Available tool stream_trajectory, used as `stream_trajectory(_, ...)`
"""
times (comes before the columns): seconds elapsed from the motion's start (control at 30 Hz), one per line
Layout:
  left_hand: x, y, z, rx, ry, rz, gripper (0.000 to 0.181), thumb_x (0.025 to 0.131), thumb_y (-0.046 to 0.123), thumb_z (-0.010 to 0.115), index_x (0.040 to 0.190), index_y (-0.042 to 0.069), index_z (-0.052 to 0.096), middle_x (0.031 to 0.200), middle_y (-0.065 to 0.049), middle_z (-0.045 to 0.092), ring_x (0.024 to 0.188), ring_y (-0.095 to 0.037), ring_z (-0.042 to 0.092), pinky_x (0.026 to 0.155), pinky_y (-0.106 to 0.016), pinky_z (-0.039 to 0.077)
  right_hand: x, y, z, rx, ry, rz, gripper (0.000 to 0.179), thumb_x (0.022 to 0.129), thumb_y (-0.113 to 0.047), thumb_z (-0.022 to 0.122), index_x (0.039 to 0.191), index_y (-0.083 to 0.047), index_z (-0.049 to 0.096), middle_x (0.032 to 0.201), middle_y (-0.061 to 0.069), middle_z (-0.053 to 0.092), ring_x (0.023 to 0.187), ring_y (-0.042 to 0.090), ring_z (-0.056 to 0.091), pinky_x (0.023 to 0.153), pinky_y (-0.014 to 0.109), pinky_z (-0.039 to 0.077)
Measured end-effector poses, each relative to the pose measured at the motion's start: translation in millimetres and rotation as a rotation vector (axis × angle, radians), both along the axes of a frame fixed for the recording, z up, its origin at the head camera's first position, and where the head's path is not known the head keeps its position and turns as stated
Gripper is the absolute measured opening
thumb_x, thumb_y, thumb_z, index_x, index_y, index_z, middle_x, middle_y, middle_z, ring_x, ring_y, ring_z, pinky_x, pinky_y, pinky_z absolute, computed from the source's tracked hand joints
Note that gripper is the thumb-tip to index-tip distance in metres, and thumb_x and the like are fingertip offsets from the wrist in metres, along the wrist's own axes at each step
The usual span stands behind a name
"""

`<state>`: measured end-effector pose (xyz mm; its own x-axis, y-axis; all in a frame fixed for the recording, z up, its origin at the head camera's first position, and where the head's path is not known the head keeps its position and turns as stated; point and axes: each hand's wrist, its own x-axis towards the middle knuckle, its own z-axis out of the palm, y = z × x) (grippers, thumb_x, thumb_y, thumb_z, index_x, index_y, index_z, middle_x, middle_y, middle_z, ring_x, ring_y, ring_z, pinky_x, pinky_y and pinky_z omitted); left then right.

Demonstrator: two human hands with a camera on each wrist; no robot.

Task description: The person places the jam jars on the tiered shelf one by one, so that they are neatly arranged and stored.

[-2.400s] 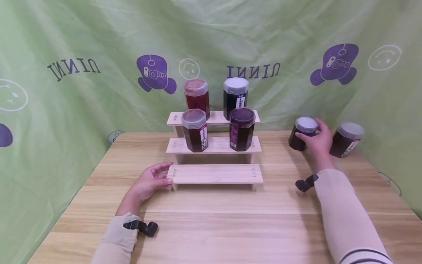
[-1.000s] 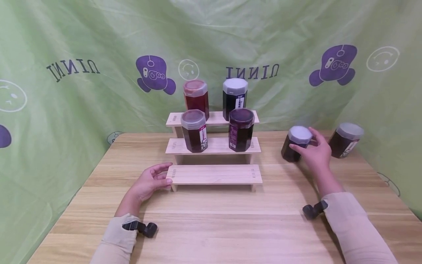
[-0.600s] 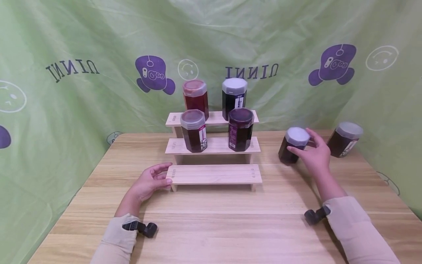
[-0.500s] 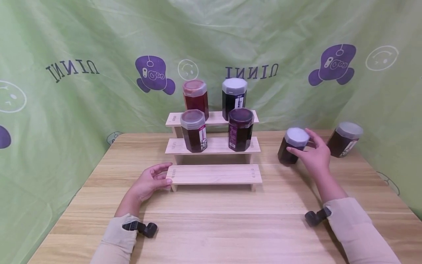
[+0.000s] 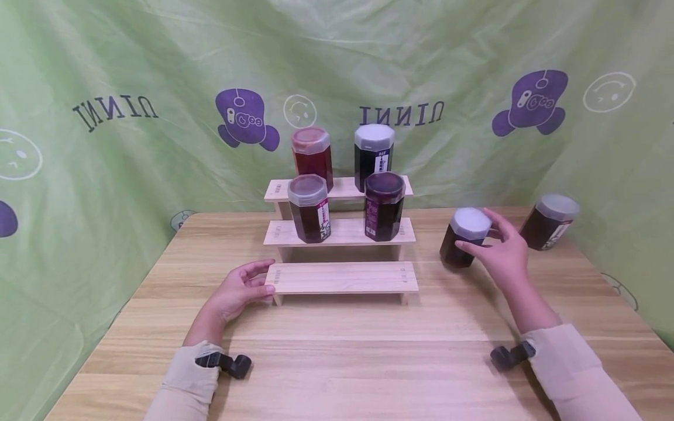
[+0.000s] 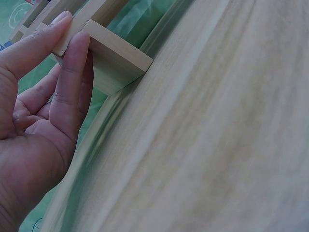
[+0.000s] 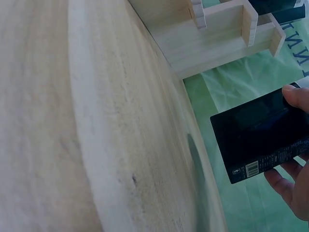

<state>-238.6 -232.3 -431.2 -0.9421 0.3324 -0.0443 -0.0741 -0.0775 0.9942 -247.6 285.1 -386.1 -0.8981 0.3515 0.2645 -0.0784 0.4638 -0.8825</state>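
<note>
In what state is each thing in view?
Left hand: holding the stand at one end
Right hand: gripping the lifted jar
Lifted jar: lidded, off the table
Far-right jar: lidded, standing
Top-left jar: lidded, upright
Top-right jar: lidded, upright
Middle-left jar: lidded, upright
Middle-right jar: lidded, upright
Stand: upright on the table

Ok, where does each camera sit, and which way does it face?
Head: on the person's head, facing forward and down at the wooden stand and table; left hand, right hand and sleeves show.
Left wrist: worn there, facing the left hand as it pinches the wooden stand's end; only that hand shows.
Right wrist: worn there, facing the held jar, wooden stand beyond; part of the right hand shows.
Shared: head and right wrist both show the held jar.
</note>
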Motion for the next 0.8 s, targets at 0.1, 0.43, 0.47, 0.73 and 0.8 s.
stream_trajectory(0.1, -0.3, 0.4, -0.4, -0.001, 0.007, -0.002, 0.074, 0.08, -0.016, 0.066, 0.144, -0.013, 0.029, 0.127, -0.013, 0.05, 0.097, -0.019, 0.066, 0.076, -0.034, 0.061, 3.6, -1.4, 0.2, 0.014, 0.004, 0.008, 0.092, 0.068, -0.025, 0.091, 0.148, -0.02, 0.045, 0.135, 0.016, 0.054, 0.104, 0.009, 0.05, 0.07, 0.01, 0.049)
stream_trajectory(0.43, -1.5, -0.5, -2.6, 0.002, 0.01, -0.003, 0.073, 0.08, -0.016, 0.066, 0.144, -0.013, 0.03, 0.128, -0.013, 0.05, 0.097, -0.019, 0.066, 0.076, -0.034, 0.061, 14.5, -9.2, 5.3, -0.011, 0.022, 0.064, 0.092, 0.068, -0.02, 0.091, 0.148, -0.018, 0.044, 0.135, 0.015, 0.054, 0.111, 0.012, 0.05, 0.078, 0.009, 0.051)
stream_trajectory(0.47, -1.5, -0.5, -2.5, 0.001, 0.01, -0.002, 0.073, 0.08, -0.015, 0.066, 0.144, -0.013, 0.03, 0.128, -0.014, 0.05, 0.097, -0.019, 0.066, 0.076, -0.034, 0.061, 15.5, -10.3, 6.1, -0.014, 0.025, 0.068, 0.092, 0.068, -0.02, 0.091, 0.148, -0.018, 0.044, 0.135, 0.015, 0.054, 0.112, 0.012, 0.05, 0.079, 0.01, 0.052)
stream_trajectory(0.73, -0.1, 0.1, -0.9, -0.015, 0.001, 0.01, 0.075, 0.08, -0.014, 0.068, 0.145, -0.01, 0.031, 0.13, -0.013, 0.049, 0.099, -0.02, 0.066, 0.077, -0.034, 0.061, 22.0, -19.5, 12.5, -0.027, 0.044, 0.09, 0.09, 0.067, -0.019, 0.091, 0.146, -0.018, 0.047, 0.135, 0.009, 0.055, 0.112, 0.011, 0.051, 0.08, 0.01, 0.053)
stream_trajectory(0.8, 0.7, 0.2, -0.4, -0.018, -0.003, 0.014, 0.076, 0.079, -0.014, 0.068, 0.145, -0.01, 0.031, 0.13, -0.012, 0.049, 0.099, -0.02, 0.066, 0.077, -0.035, 0.061, 23.6, -21.5, 14.1, -0.029, 0.054, 0.097, 0.09, 0.066, -0.018, 0.092, 0.145, -0.018, 0.049, 0.134, 0.01, 0.055, 0.111, 0.011, 0.052, 0.08, 0.011, 0.053)
